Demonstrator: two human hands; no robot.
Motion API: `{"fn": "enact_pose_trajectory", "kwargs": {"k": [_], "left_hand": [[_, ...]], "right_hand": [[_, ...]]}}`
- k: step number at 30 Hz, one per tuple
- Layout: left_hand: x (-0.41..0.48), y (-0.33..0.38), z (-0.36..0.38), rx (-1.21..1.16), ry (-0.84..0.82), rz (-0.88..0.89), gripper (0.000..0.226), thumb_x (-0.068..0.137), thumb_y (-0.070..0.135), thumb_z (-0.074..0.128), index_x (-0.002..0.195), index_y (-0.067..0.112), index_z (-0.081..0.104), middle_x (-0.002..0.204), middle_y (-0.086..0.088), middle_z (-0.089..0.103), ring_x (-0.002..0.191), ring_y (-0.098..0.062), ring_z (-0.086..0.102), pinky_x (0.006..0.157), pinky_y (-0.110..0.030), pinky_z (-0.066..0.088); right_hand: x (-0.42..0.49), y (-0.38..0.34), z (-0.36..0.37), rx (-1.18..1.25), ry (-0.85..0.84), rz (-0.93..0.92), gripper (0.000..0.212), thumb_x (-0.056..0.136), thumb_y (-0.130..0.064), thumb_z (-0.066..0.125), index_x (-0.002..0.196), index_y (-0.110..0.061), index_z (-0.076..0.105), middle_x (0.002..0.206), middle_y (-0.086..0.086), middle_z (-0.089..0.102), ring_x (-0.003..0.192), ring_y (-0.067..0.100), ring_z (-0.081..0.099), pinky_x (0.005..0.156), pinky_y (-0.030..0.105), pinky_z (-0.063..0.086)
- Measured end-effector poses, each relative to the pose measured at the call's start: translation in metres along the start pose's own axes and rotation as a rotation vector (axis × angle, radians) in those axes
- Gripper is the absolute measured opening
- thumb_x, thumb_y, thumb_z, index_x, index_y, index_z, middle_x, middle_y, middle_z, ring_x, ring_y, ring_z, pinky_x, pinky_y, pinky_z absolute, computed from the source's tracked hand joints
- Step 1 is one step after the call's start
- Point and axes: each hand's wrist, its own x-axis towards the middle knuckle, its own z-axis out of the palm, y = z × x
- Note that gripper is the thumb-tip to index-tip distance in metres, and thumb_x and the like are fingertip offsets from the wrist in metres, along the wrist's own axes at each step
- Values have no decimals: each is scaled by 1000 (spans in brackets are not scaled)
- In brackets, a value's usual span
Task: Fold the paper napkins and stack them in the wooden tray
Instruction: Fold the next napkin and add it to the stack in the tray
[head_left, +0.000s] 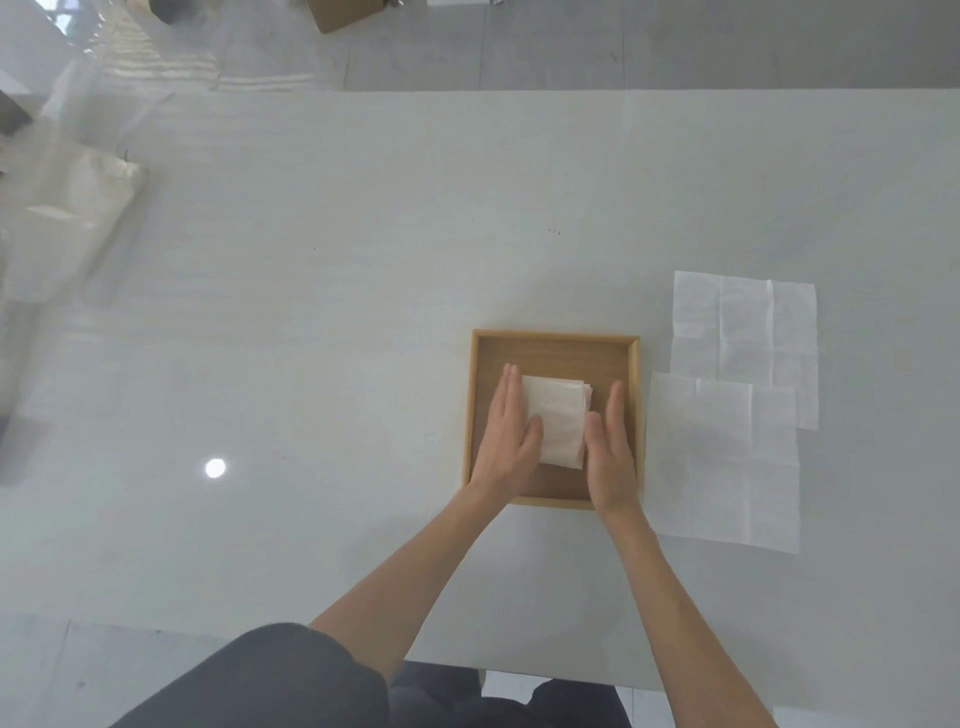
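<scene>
In the centre right of the frame a square wooden tray (554, 338), pale oak-coloured with a low raised rim and a darker flat floor, sits on a glossy grey-white counter (311, 338); inside it, towards the lower middle, lies a folded stack of napkins (560, 415), white, soft and faintly crinkled, its layered edges showing at the upper right corner. The left hand (511, 431) lies along the stack's left side and the right hand (612, 449) along its right side; each grip is open, the fingers straight and together, pressing flat against the stack from either side, with the thumbs resting on the paper's edges. Right of the tray two unfolded napkins lie flat, thin and creased into a grid of squares; the lower napkin (722, 467) sits just beside the tray's right wall and overlaps the lower left corner of the upper napkin (743, 332). The hands hide the stack's side edges and part of the tray's near rim; in the upper left a crumpled clear plastic bag (67, 223) is blurred and hard to make out; a cardboard box (337, 13) is cut off by the top edge.
</scene>
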Motion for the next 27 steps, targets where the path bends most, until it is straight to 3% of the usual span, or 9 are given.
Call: {"fn": "enact_pose_trajectory", "kwargs": {"k": [3, 6, 9, 11, 15, 17, 20, 23, 27], "left_hand": [[-3, 14, -2, -275, 137, -230, 54, 102, 20, 38, 155, 15, 30, 157, 6, 38, 145, -12, 33, 122, -35, 27], [9, 6, 0, -278, 159, -264, 39, 95, 25, 42, 130, 9, 52, 123, -1, 64, 119, -24, 58, 106, -51, 48], [9, 10, -5, -288, 142, -282, 41, 92, 24, 45, 129, 11, 55, 126, -3, 64, 119, -20, 61, 104, -48, 51], [3, 16, -8, -272, 165, -265, 45, 89, 15, 43, 131, 9, 55, 125, -3, 64, 117, -18, 60, 104, -43, 50], [-12, 18, -2, -148, 249, -264, 53, 90, 8, 40, 143, 10, 46, 140, -5, 55, 131, -22, 49, 112, -41, 42], [-29, 31, 11, -93, 310, -188, 51, 90, 0, 37, 138, 14, 49, 127, -1, 58, 122, -22, 52, 103, -34, 45], [-58, 61, 43, -49, 307, -36, 50, 95, -7, 36, 138, 16, 49, 115, 5, 56, 108, -13, 50, 95, -20, 42], [-70, 86, 91, -27, 193, 33, 35, 99, 5, 37, 124, 15, 59, 107, 7, 58, 105, -13, 52, 94, -21, 43], [-58, 115, 154, -17, 62, -75, 39, 99, -3, 36, 128, 10, 59, 118, 3, 58, 114, -11, 50, 105, -27, 42]], "right_hand": [[1, -7, -1, 383, 49, 137, 76, 101, -60, 38, 162, -24, 11, 169, -7, 13, 152, 3, 20, 127, 35, 17], [13, 1, 1, 355, -83, 185, 94, 86, -83, 42, 160, -28, 24, 164, -11, 31, 150, 5, 30, 126, 42, 20], [8, -9, -2, 354, -55, 176, 90, 90, -78, 40, 161, -26, 22, 166, -10, 26, 151, 5, 26, 127, 38, 18], [-1, -19, -9, 310, 15, 115, 69, 103, -56, 37, 160, -21, 21, 165, -6, 26, 151, 8, 27, 126, 34, 21], [-22, -19, -57, 138, 311, 53, 33, 106, -20, 48, 136, -15, 60, 125, -2, 67, 112, 4, 65, 101, 24, 49], [-29, -8, -97, -23, 524, 69, 26, 101, -12, 49, 118, -15, 68, 108, 3, 72, 99, 18, 69, 87, 31, 52], [-28, 15, -162, -274, 698, 192, 25, 98, -11, 52, 118, -11, 66, 115, 13, 69, 106, 34, 63, 82, 38, 48], [-20, 35, -202, -414, 664, 358, 32, 95, -19, 63, 123, -4, 62, 122, 24, 63, 114, 44, 57, 87, 51, 49], [-16, 54, -216, -480, 533, 435, 44, 86, -25, 75, 121, -2, 60, 119, 27, 62, 110, 46, 58, 84, 51, 50]]}}
